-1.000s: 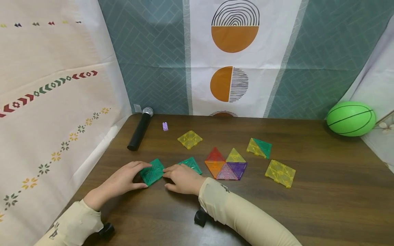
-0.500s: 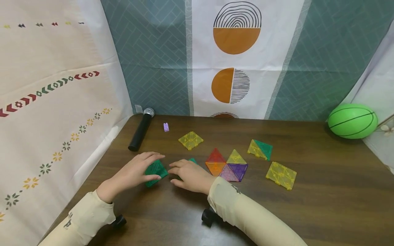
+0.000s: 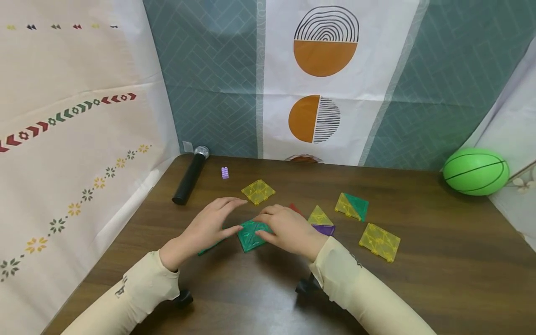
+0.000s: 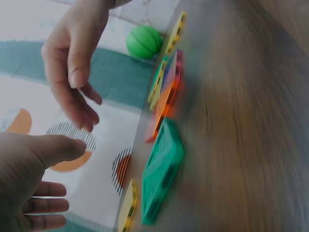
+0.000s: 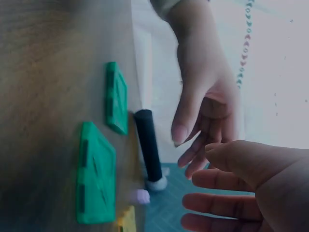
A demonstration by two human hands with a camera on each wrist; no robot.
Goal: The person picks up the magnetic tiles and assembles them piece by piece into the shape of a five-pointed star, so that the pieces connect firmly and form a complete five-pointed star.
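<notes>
Both hands hover over the tabletop with relaxed fingers and nothing in them. My left hand [image 3: 205, 232] is left of a green translucent square tile [image 3: 250, 236], its thumb tip near the tile's left edge in the head view. Most of a second green square tile [image 5: 117, 99] is hidden beneath that hand in the head view; the right wrist view shows the pair lying flat, a gap between them. My right hand [image 3: 293, 232] overlaps the first tile's right side. Behind it, a cluster of triangle tiles is partly covered, with a yellow triangle [image 3: 320, 217] and purple triangle [image 3: 324, 230] showing.
A yellow diamond-set tile [image 3: 258, 191] lies behind the hands. To the right are a yellow-and-green tile [image 3: 352, 206] and a yellow square tile [image 3: 380, 242]. A black microphone [image 3: 190, 179], a small purple block [image 3: 224, 172] and a green ball [image 3: 476, 172] sit farther back.
My left hand has left the left green tile it was touching and moved right. My right hand has also shifted right, uncovering most of the other green tile and covering part of the triangle cluster.
</notes>
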